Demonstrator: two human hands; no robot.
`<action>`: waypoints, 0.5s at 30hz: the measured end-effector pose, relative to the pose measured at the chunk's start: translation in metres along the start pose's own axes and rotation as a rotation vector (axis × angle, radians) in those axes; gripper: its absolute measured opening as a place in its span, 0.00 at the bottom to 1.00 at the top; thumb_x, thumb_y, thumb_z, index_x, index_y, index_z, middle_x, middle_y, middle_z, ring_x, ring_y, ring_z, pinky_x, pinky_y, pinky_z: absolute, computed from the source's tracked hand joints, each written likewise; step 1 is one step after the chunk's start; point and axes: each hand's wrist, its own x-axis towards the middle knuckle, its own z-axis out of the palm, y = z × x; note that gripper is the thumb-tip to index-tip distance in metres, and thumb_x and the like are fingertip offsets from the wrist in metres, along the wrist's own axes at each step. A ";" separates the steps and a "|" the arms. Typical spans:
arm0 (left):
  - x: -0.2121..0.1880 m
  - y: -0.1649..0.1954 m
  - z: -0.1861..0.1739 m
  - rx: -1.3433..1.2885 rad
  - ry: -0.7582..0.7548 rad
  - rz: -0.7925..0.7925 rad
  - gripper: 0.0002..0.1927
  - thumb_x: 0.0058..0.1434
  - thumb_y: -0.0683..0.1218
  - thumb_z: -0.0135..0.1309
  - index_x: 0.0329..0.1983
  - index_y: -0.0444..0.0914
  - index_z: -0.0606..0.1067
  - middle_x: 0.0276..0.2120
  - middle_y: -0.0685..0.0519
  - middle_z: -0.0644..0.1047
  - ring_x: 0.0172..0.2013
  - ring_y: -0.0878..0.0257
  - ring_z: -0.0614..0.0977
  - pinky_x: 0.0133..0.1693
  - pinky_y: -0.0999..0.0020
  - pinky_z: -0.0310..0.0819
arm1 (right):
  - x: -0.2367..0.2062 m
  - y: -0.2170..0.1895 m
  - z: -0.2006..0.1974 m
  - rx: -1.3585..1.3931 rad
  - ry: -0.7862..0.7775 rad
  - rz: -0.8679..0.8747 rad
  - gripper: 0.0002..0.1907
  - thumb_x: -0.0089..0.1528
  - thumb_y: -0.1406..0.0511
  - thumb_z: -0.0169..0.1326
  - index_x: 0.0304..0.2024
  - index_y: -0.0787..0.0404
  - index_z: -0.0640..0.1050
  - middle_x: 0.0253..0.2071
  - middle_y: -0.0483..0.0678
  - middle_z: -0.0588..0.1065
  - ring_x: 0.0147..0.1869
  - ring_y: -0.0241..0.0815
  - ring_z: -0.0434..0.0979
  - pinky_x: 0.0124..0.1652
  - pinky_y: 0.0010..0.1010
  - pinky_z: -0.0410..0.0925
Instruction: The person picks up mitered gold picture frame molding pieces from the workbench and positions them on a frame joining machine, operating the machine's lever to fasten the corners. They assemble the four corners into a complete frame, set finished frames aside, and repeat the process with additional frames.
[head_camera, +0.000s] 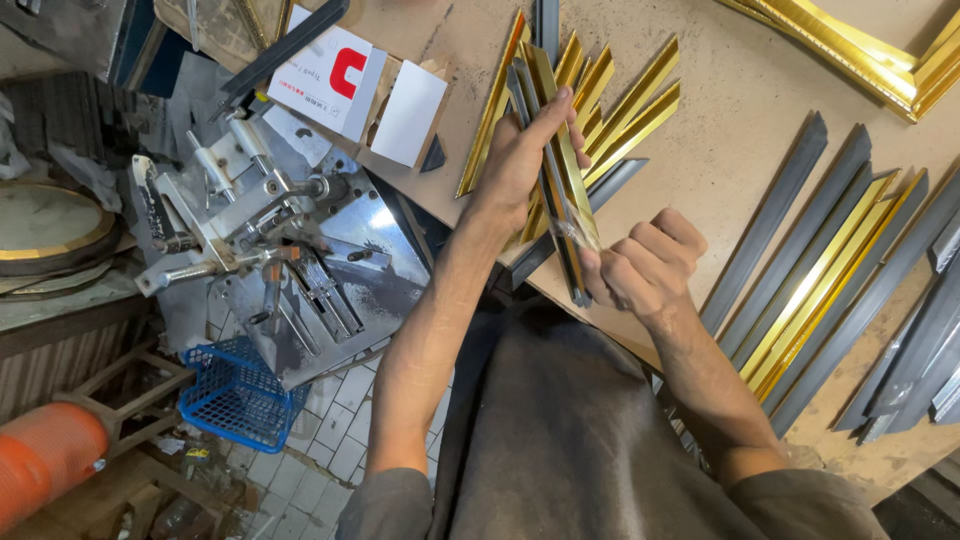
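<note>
Plywood workbench (720, 120), scuffed and bare, carries fanned rows of gold and grey mitred moulding lengths (820, 270); a steel joining machine (290, 260) sits beside it. Over the bench edge, the left hand (520, 160) wraps a bundle of gold strips (562, 170), while the right hand (645, 268) is fisted, pinching its lower end (clear film there). Stiff, light, probably slippery; best gripped mid-length.
</note>
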 end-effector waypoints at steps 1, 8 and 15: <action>0.000 0.001 -0.001 0.033 0.010 0.006 0.17 0.67 0.58 0.53 0.37 0.40 0.75 0.25 0.54 0.77 0.26 0.64 0.83 0.30 0.67 0.80 | 0.000 0.000 -0.001 0.000 0.025 -0.006 0.22 0.64 0.70 0.58 0.18 0.55 0.62 0.13 0.39 0.57 0.17 0.36 0.53 0.24 0.32 0.47; 0.000 0.002 -0.006 -0.104 0.043 0.055 0.13 0.67 0.56 0.54 0.38 0.42 0.76 0.25 0.56 0.77 0.25 0.66 0.80 0.33 0.65 0.81 | 0.001 -0.005 0.004 0.221 0.314 -0.090 0.19 0.71 0.67 0.43 0.24 0.57 0.59 0.14 0.39 0.60 0.15 0.33 0.52 0.19 0.30 0.48; 0.017 -0.001 -0.001 -0.243 0.044 -0.060 0.13 0.66 0.54 0.58 0.37 0.39 0.77 0.26 0.55 0.78 0.27 0.66 0.80 0.34 0.68 0.77 | 0.009 -0.015 0.001 0.310 0.363 -0.035 0.21 0.73 0.61 0.43 0.26 0.64 0.67 0.14 0.40 0.60 0.14 0.34 0.55 0.17 0.31 0.50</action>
